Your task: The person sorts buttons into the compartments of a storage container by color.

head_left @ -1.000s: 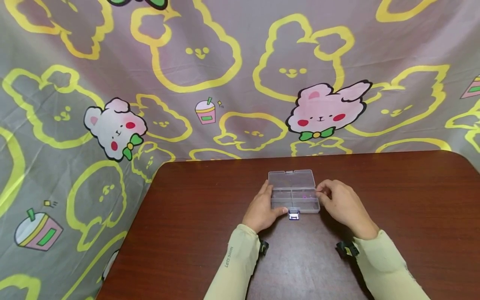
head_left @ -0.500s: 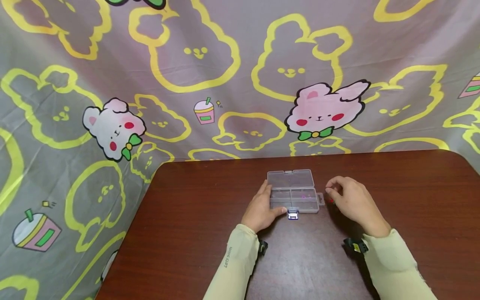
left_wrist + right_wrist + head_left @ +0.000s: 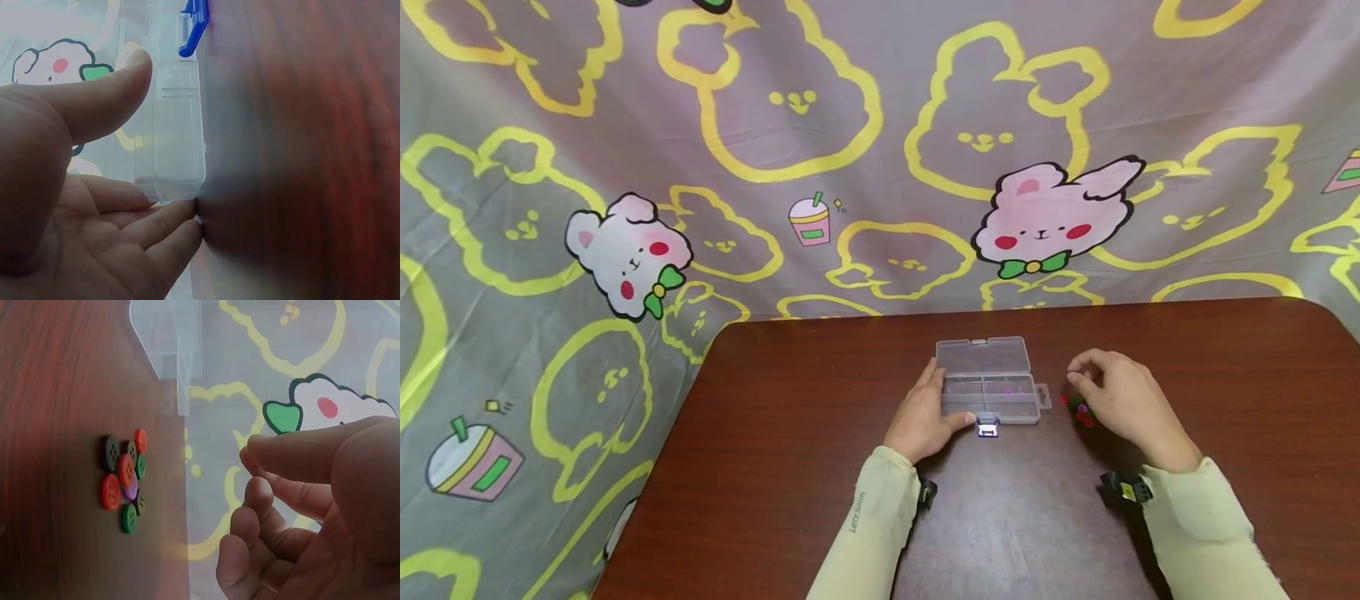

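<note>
A clear plastic compartment box (image 3: 958, 408) sits on the table with its lid (image 3: 982, 357) raised at the back. My left hand (image 3: 917, 421) grips its left front corner, thumb at the front edge, fingers along the side. A small purple spot (image 3: 1009, 392) shows in the right back compartment, too small to name. To the box's right lies a loose cluster of buttons (image 3: 127, 470), red, green, purple and dark. Over and beside them hovers my right hand (image 3: 1123, 400), fingers loosely curled, thumb near the index finger; no held thing is visible.
A blue-edged latch (image 3: 988, 429) hangs at the box's front. A clear hanging tab (image 3: 1043, 396) sticks out on its right. The brown wooden table (image 3: 775, 467) ends at a printed curtain (image 3: 887, 167) at the back and left.
My right hand has moved right, from the box's right edge to beside the buttons. The tab and buttons it covered now show. The left hand has stayed on the box.
</note>
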`<action>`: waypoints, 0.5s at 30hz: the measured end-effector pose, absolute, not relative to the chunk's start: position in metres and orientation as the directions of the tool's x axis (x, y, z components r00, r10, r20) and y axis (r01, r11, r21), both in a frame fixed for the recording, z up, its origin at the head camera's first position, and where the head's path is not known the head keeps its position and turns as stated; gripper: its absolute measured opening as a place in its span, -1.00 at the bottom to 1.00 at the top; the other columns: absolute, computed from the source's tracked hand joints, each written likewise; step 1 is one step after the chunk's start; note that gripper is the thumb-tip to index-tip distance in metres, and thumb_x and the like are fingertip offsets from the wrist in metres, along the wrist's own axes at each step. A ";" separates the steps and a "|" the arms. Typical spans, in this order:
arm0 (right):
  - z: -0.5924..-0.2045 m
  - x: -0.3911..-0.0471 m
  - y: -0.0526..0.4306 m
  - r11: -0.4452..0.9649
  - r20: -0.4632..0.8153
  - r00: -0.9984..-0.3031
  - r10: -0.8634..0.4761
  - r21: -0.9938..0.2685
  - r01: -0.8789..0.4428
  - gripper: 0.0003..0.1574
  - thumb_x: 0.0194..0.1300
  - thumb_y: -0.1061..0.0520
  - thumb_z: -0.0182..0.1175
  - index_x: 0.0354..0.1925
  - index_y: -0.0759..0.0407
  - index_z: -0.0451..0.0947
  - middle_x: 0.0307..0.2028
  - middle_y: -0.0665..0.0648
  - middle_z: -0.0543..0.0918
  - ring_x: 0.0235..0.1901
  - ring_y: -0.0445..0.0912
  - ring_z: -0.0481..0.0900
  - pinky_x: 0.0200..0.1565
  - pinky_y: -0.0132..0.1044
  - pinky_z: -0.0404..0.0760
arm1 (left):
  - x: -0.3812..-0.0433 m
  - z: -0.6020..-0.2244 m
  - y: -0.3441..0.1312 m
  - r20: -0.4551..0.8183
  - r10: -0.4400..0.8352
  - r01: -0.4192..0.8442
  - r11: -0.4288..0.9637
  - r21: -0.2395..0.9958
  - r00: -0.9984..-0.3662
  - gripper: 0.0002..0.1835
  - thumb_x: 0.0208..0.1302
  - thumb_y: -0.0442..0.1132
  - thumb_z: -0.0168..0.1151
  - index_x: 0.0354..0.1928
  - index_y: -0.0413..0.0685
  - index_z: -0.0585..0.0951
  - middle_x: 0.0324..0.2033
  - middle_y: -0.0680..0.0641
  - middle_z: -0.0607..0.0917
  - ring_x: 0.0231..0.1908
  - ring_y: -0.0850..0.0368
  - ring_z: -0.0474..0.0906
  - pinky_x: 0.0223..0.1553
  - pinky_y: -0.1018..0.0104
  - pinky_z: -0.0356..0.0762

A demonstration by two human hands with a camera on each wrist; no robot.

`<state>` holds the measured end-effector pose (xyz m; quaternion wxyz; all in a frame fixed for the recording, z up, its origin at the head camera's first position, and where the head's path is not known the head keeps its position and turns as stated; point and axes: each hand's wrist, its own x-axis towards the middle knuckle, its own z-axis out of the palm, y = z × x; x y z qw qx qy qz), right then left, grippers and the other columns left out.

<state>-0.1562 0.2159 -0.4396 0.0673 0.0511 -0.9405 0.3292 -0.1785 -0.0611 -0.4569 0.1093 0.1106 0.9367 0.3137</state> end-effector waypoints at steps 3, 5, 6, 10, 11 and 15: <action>-0.440 -0.156 0.219 0.778 0.140 -0.989 -0.055 -0.614 -0.130 -0.88 0.38 0.21 0.26 -0.16 0.25 0.62 -0.45 0.07 0.54 -0.52 -0.08 0.35 -0.49 -0.22 0.31 | -0.179 -0.456 -0.061 -0.137 0.276 0.138 0.779 0.612 -0.951 -0.06 0.25 0.02 0.43 0.52 -0.23 0.21 0.57 -0.09 0.05 0.48 -0.04 0.15 0.39 0.07 0.27; -0.441 -0.155 0.221 0.780 0.119 -0.991 -0.063 -0.613 -0.124 -0.88 0.38 0.20 0.28 -0.16 0.25 0.62 -0.45 0.06 0.53 -0.50 -0.08 0.37 -0.48 -0.22 0.33 | -0.178 -0.456 -0.060 -0.140 0.276 0.137 0.779 0.611 -0.951 -0.06 0.25 0.02 0.43 0.52 -0.23 0.21 0.57 -0.09 0.05 0.48 -0.04 0.15 0.39 0.07 0.27; -0.441 -0.155 0.221 0.780 0.109 -0.992 -0.070 -0.613 -0.122 -0.88 0.37 0.20 0.28 -0.16 0.24 0.63 -0.45 0.06 0.53 -0.50 -0.08 0.37 -0.47 -0.22 0.34 | -0.178 -0.456 -0.060 -0.140 0.277 0.137 0.779 0.612 -0.951 -0.06 0.25 0.02 0.43 0.53 -0.23 0.21 0.57 -0.09 0.05 0.48 -0.04 0.15 0.39 0.07 0.27; -0.441 -0.156 0.224 0.780 0.075 -0.993 -0.092 -0.615 -0.119 -0.89 0.36 0.20 0.29 -0.17 0.22 0.63 -0.45 0.04 0.54 -0.48 -0.08 0.40 -0.46 -0.22 0.37 | -0.178 -0.455 -0.061 -0.141 0.277 0.136 0.779 0.612 -0.951 -0.06 0.25 0.02 0.44 0.52 -0.23 0.21 0.57 -0.09 0.05 0.48 -0.03 0.16 0.40 0.08 0.27; -0.441 -0.156 0.224 0.781 0.069 -0.993 -0.098 -0.614 -0.119 -0.89 0.35 0.20 0.29 -0.17 0.22 0.63 -0.45 0.04 0.55 -0.47 -0.07 0.40 -0.46 -0.22 0.37 | -0.178 -0.455 -0.061 -0.138 0.278 0.138 0.778 0.613 -0.951 -0.06 0.25 0.01 0.44 0.52 -0.24 0.21 0.57 -0.09 0.06 0.48 -0.04 0.16 0.39 0.08 0.27; -0.441 -0.156 0.227 0.785 0.053 -0.993 -0.109 -0.607 -0.119 -0.89 0.35 0.21 0.28 -0.17 0.22 0.63 -0.44 0.05 0.55 -0.44 -0.05 0.41 -0.44 -0.22 0.38 | -0.178 -0.455 -0.061 -0.131 0.282 0.145 0.775 0.615 -0.950 -0.06 0.24 0.01 0.45 0.51 -0.25 0.22 0.57 -0.12 0.07 0.48 -0.05 0.17 0.39 0.07 0.27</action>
